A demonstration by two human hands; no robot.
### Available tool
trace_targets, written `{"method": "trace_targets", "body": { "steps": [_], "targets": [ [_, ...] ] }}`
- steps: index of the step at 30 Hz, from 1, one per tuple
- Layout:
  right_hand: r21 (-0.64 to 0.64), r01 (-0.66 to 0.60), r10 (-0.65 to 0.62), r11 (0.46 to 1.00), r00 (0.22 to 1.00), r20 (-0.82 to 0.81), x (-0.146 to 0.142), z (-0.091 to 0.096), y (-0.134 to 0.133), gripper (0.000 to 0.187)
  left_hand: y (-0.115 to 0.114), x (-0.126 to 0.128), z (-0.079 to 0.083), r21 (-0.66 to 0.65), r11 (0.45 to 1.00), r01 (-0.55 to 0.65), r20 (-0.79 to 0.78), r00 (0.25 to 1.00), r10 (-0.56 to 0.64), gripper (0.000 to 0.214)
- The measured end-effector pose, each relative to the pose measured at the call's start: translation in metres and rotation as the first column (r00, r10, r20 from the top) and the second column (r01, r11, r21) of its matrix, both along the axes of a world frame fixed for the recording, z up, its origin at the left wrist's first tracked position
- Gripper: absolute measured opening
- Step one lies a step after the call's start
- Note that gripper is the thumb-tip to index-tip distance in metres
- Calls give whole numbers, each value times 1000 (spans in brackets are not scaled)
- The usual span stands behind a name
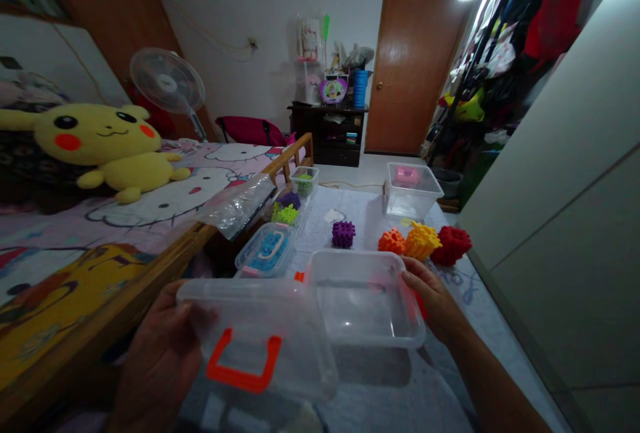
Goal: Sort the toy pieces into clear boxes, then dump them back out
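Note:
My left hand (pixel 160 359) grips the left edge of a clear plastic lid (pixel 260 333) with an orange handle, held just above the floor mat. My right hand (pixel 433 299) holds the right rim of an empty clear box (pixel 365 266), fingers curled over the edge. The lid overlaps the box's left side. Beyond the box lie a purple block cluster (pixel 343 233), an orange cluster (pixel 391 241), a yellow-orange cluster (pixel 423 239) and a red cluster (pixel 451 244).
A closed box of blue pieces (pixel 267 249), green and purple clusters (pixel 286 209), a small box (pixel 305 181) and an open box with a pink piece (pixel 411 189) lie farther off. A bed with a yellow plush toy (pixel 105 146) runs along the left; a cabinet wall (pixel 560 219) stands right.

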State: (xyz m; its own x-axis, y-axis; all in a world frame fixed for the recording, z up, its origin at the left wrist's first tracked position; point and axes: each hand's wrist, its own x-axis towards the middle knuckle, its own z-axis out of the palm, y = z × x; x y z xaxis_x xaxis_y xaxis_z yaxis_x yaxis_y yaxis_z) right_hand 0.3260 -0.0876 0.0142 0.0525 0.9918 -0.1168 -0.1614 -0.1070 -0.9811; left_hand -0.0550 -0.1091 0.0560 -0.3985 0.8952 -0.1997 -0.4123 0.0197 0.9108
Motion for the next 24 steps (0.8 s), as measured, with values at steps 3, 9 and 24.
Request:
{"method": "trace_targets", "body": {
  "steps": [3, 9, 24],
  "targets": [
    [-11, 13, -13, 1000, 1000, -18, 0, 0, -1, 39, 1, -3, -17, 24, 999, 43, 77, 996, -44, 46],
    [-14, 55, -56, 998, 997, -57, 5, 2, -1, 40, 2, 8, -30, 31, 984, 175, 48, 983, -177, 43],
    [-74, 218, -221, 973, 974, -43, 11, 6, 2, 36, -14, -48, -13, 96, 906, 412, -408, 847, -342, 36]
  ]
}}
